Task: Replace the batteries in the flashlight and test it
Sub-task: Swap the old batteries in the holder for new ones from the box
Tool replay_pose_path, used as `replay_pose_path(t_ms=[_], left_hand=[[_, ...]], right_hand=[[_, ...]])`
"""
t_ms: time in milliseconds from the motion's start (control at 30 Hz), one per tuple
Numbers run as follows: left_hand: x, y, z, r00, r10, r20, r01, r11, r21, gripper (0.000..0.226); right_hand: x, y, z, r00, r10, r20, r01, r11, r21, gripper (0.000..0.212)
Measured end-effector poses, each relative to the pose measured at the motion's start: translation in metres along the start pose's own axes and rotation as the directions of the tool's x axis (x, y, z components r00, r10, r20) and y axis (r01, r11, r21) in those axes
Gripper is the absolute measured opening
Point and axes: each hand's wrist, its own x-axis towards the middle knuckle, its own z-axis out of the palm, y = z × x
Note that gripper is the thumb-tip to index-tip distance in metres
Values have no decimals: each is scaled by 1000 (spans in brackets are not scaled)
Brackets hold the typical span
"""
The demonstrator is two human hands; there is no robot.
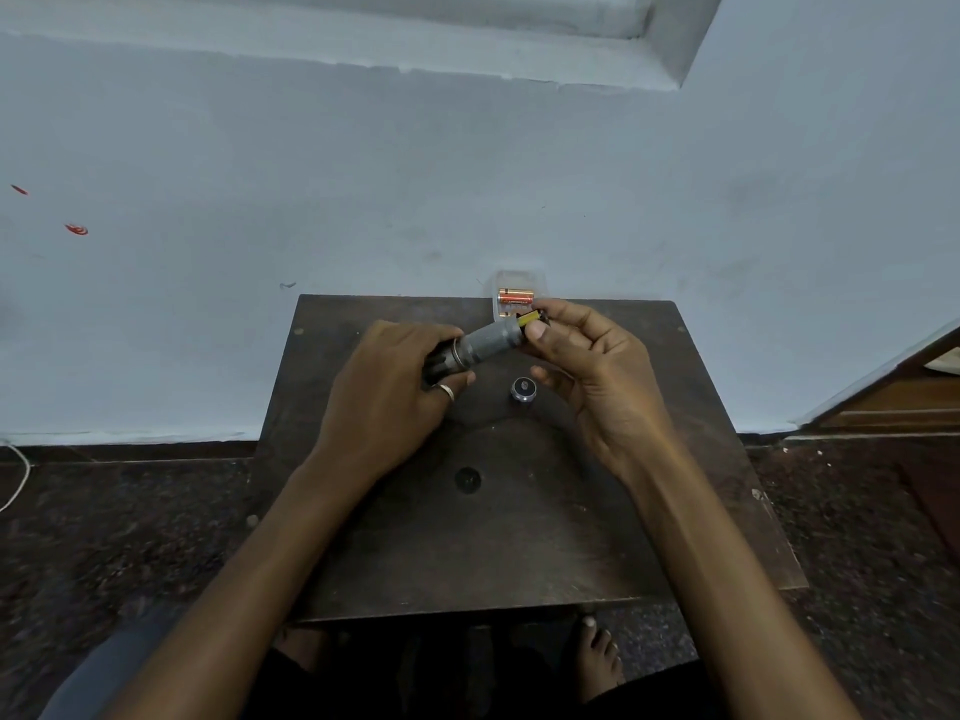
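Grey knurled metal, the barrel of the small cylindrical flashlight (485,344), is held above the far half of the dark brown wooden worktop (519,537), tilted so its open tail points up toward the far right corner. The left hand (384,387) is clamped around the black head end, apparently to steady the tube. The right hand (587,366) pinches a yellow-and-black battery piece (531,319) at the open mouth, thumb and forefinger closed on it; whether it is going in or coming out cannot be told. A round silver tail cap (523,391) lies on the worktop just below the hands, probably set there to stay within reach. A clear pack of copper-coloured batteries (515,297) rests at the far edge.
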Motion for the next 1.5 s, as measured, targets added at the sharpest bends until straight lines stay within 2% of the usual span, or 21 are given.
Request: replay_pose_path(t_ms=[67,300,500,633,800,867,967,1000,1100,1200,1267,1400,1500], left_hand=[[1,0,-2,999,-38,-34,38,999,-5,40],[2,-10,-3,982,-190,-21,188,979,-74,35],[3,-12,-3,952,-305,23,306,946,-108,36],[2,-14,-3,936,-346,71,349,936,-45,36],[1,-14,-5,926,-353,134,361,931,-45,42],[1,-11,-7,932,-334,142,346,936,-64,55],[1,-4,-11,944,-319,81,326,940,-98,85],[2,-1,-13,947,-316,48,320,937,-138,89],[3,9,-21,959,-253,-129,214,942,-259,71],[6,23,-23,922,-89,-378,16,981,-191,42],[8,31,-19,897,26,-441,-95,987,-134,30],[8,45,0,939,165,-303,-212,968,-132,27],[8,50,14,967,151,-205,-200,950,-240,34]], right_hand=[[-1,-1,1,1000,-21,-5,21,1000,11,20],[1,-6,-8,996,-41,-82,51,992,113,22],[1,-5,-9,997,-20,-79,29,993,110,21],[1,-6,-11,997,-12,-81,21,994,111,22],[1,-6,-12,997,-1,-79,10,994,108,21],[1,-5,-11,997,2,-78,6,994,105,21],[1,-5,-12,997,4,-77,3,995,102,20],[2,-4,-12,997,5,-78,2,995,99,19],[2,-3,-12,997,6,-74,1,996,93,19],[3,-2,-10,998,1,-59,4,996,91,20],[3,0,-8,999,-9,-43,12,997,75,20],[2,4,-7,999,-40,-19,40,999,14,25],[1,5,-8,998,-60,-5,60,998,-31,28]])
